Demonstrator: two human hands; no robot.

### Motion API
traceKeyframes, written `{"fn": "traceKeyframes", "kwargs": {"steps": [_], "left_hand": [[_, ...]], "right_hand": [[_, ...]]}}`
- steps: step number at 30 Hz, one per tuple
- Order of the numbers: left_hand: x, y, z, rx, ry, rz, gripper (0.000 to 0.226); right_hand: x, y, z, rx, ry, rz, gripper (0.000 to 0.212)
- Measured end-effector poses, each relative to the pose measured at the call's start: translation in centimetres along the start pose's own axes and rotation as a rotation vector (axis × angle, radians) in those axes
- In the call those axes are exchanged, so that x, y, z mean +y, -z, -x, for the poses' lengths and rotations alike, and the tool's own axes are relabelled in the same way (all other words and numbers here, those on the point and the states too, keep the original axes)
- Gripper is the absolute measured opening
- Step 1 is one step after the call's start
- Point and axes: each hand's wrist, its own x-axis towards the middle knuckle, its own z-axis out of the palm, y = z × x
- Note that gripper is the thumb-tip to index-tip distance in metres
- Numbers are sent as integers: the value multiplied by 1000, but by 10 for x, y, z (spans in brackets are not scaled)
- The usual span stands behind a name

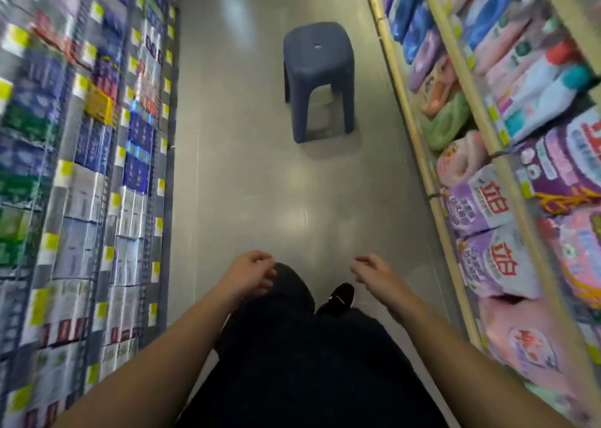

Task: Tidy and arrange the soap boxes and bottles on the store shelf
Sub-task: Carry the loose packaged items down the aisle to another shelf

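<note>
I look down a narrow store aisle. Rows of small soap boxes point(84, 167) fill the shelf on the left, blurred by motion. Detergent bags and bottles point(487, 200) lie on the shelf on the right. My left hand point(250, 273) and my right hand point(374, 273) hang in front of me above my dark trousers, fingers loosely curled and apart, each holding nothing. Neither hand touches a shelf.
A dark blue plastic stool point(318, 79) stands in the aisle ahead, nearer the right shelf. The grey floor point(234, 167) runs between the two shelves. My black shoe point(340, 297) shows below my hands.
</note>
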Motion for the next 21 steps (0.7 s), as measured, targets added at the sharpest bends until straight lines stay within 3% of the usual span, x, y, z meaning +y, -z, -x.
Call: {"fn": "traceKeyframes", "kwargs": {"steps": [5,10,15,21], "left_hand": [[87,-17,-48,-9,-21,71,21],[193,-43,-130,-102,-83,-18,21],[319,-66,-202,-267,-139,-209,21],[468,-102,-260,-420,-258,-479,22]], "right_hand": [[-59,62,-60,8,23,-51,25],[-96,112,-120,129,-27,-164,16],[-135,146,-158,257,-148,-275,20],[-199,223,-191,490,-139,-491,24]]}}
